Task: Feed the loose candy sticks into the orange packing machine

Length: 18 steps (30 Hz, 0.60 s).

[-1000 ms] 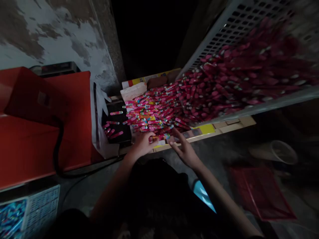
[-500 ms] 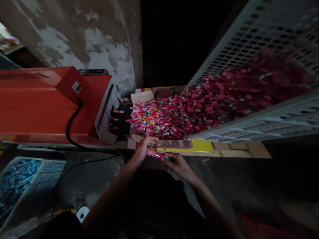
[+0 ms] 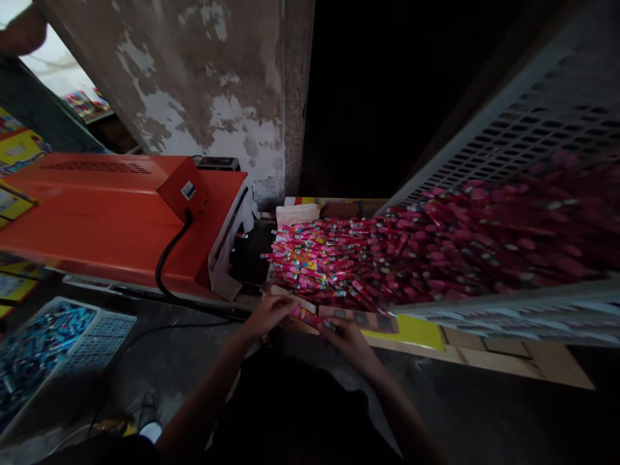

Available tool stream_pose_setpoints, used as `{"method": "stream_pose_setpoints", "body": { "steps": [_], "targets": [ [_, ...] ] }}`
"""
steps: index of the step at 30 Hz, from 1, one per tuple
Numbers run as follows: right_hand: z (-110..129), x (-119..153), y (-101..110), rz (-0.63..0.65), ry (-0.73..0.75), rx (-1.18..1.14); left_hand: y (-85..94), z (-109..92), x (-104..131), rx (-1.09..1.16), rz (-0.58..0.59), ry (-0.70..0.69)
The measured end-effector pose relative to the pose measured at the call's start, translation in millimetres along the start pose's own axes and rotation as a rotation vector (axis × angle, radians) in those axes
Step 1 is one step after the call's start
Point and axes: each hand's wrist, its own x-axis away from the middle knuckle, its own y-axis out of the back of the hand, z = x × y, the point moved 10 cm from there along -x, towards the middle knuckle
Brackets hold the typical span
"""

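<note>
A slim pink tube with a colourful printed wrap (image 3: 306, 315) lies across between my two hands, just above the near edge of the bench. My left hand (image 3: 271, 314) pinches its left end. At the other end, my right hand (image 3: 351, 345) has its thumb and fingers closed on the tube. Right behind them spreads a heap of similar pink tubes (image 3: 334, 255), which runs back into a tipped white plastic crate (image 3: 489, 145). A strip with dark square patches (image 3: 361, 319) lies beside my right hand.
An orange machine (image 3: 106, 219) with a black cable stands left; a dark mesh conveyor (image 3: 254, 248) leads into it, carrying a few tubes. A crate of blue tubes (image 3: 113, 329) sits on the floor. Part of another person (image 3: 24, 32) shows at upper left. A worn wall (image 3: 213, 77) rises behind.
The view has swung, so the bench and machine sit lower and farther right. My left fingers, earlier spread near the heap's edge, now pinch the tube's end; my right hand still holds it.
</note>
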Motion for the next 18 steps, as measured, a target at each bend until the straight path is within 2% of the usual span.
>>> {"method": "stream_pose_setpoints", "body": {
  "steps": [3, 5, 7, 9, 12, 15, 18],
  "targets": [
    [-4.0, -24.0, -9.1, -0.008, -0.038, 0.046, 21.2, 18.1, -11.0, -0.001, 0.071, 0.034],
    [-11.1, -41.4, -11.4, -0.016, -0.105, 0.023, 47.3, 38.2, -25.4, 0.058, 0.017, 0.102],
    [-23.7, -55.6, -2.8, -0.081, -0.188, -0.028, 84.4, 65.3, -42.6, 0.209, -0.147, 0.204],
    [-41.5, -62.0, 17.1, -0.213, -0.252, -0.061, 121.6, 92.6, -58.9, 0.364, -0.337, 0.276],
    [-79.0, -54.8, 47.0, -0.383, -0.331, -0.047, 157.2, 126.2, -80.7, 0.441, -0.502, 0.342],
    [-114.7, -44.7, 64.5, -0.452, -0.372, 0.117, 162.5, 151.3, -93.2, 0.411, -0.529, 0.422],
    [-123.9, -60.3, 70.1, -0.475, -0.279, 0.470, 147.1, 162.6, -99.8, 0.374, -0.486, 0.459]
  ]
}}
